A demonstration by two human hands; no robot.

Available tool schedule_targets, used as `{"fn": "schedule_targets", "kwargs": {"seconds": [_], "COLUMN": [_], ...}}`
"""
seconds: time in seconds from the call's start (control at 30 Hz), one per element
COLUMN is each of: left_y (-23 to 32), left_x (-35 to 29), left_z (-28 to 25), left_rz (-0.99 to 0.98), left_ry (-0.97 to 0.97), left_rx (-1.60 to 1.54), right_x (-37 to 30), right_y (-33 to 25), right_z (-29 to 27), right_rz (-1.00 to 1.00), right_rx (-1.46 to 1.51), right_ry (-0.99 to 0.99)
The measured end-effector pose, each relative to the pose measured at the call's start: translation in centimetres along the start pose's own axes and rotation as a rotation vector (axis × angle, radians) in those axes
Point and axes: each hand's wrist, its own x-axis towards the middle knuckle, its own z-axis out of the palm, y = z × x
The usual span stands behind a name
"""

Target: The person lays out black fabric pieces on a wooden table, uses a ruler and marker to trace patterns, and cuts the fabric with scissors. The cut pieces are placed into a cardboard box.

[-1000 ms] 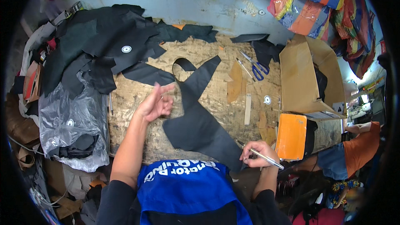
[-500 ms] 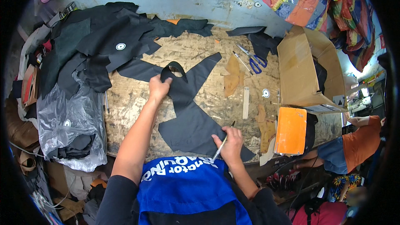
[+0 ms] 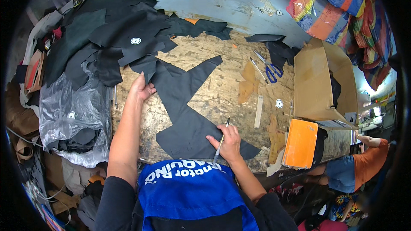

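Note:
An irregular, X-like piece of black leather lies across the middle of the worktable. At its upper left edge my left hand pinches the leather, and a small flap there is lifted. Between the thumb and fingers of my right hand is a slim pen, pointing up and away. That hand rests on the lower right part of the leather. Tan pattern pieces and a short flat wooden strip lie to the right of the leather.
Black leather scraps are heaped at the back left, above a clear plastic bag. Blue-handled scissors lie at the far right. An open cardboard box and an orange-covered book line the right side. Another person is beyond.
The curled-over loop of leather now lies flatter. My left hand has shifted left and nearer to the leather's upper left edge. My right hand still holds the pen, slightly farther left.

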Motion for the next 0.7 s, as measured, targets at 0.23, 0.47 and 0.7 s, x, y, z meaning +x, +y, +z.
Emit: {"fn": "schedule_targets", "kwargs": {"seconds": [0.23, 0.47, 0.7], "left_y": [1.7, 1.6, -0.6], "left_x": [0.4, 1.4, -3.5], "left_z": [1.0, -2.1, -1.7], "left_rz": [0.146, 0.313, 0.186], "left_ry": [0.051, 0.159, -0.124], "left_rx": [0.319, 0.198, 0.199], "right_x": [0.3, 2.0, 2.5], "right_y": [0.8, 1.9, 2.1], "right_z": [0.4, 1.2, 1.6], "right_rz": [0.001, -0.150, -0.112], "right_rx": [0.033, -0.018, 0.058], "right_ry": [-0.035, 0.007, 0.000]}}
